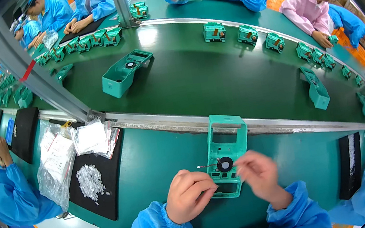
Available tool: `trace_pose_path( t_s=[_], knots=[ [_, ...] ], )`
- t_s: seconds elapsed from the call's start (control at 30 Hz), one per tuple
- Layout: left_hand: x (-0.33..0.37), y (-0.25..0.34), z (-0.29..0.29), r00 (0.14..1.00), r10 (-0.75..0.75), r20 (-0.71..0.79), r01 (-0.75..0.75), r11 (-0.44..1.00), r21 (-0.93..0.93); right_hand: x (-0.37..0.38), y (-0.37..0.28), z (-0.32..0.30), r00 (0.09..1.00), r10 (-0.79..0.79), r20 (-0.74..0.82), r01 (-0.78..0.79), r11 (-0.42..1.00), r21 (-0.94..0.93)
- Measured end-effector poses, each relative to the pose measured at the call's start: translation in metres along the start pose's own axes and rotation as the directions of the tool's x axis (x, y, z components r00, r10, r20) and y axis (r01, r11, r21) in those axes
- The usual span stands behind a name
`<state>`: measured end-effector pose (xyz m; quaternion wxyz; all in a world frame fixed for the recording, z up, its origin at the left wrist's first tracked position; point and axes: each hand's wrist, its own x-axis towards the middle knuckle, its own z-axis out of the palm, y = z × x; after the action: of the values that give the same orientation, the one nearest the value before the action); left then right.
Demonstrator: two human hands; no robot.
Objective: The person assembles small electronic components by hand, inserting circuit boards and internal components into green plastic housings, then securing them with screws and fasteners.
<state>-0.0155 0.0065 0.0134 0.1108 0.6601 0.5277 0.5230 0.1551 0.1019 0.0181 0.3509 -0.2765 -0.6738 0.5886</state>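
In front of me a green plastic housing (226, 148) lies on the green bench, its inside facing up and its large rectangular opening at the far end. A round black speaker (225, 164) with a pale centre sits in it. A thin dark wire with a small white plug (199, 167) sticks out past the left wall. My left hand (190, 195) is closed in a pinch by the lower left edge; whatever the fingertips hold is hidden. Over the right wall, beside the speaker, is my right hand (259, 175), its fingers bent and smeared by motion.
Left of me a black mat (106, 206) carries a heap of small clear pieces (90, 181) and plastic bags (56, 156). Beyond a metal rail, a green belt bears similar housings (121, 78) and rows of green assemblies (214, 32). A metal post (41, 83) rises at left. Co-workers sit around.
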Motion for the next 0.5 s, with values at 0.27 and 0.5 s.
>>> trace_pose_path(
  t_s=[0.27,0.5],
  knots=[
    [0.011,0.006,0.042,0.994,0.056,0.097,-0.079,0.965,0.250,0.050,0.029,-0.034,0.927,-0.275,-0.255,0.167,0.911,-0.378],
    [0.008,0.002,0.056,0.982,-0.036,0.186,-0.040,0.922,0.385,0.067,0.035,-0.029,0.980,-0.197,-0.028,0.179,0.933,-0.314]
  ],
)
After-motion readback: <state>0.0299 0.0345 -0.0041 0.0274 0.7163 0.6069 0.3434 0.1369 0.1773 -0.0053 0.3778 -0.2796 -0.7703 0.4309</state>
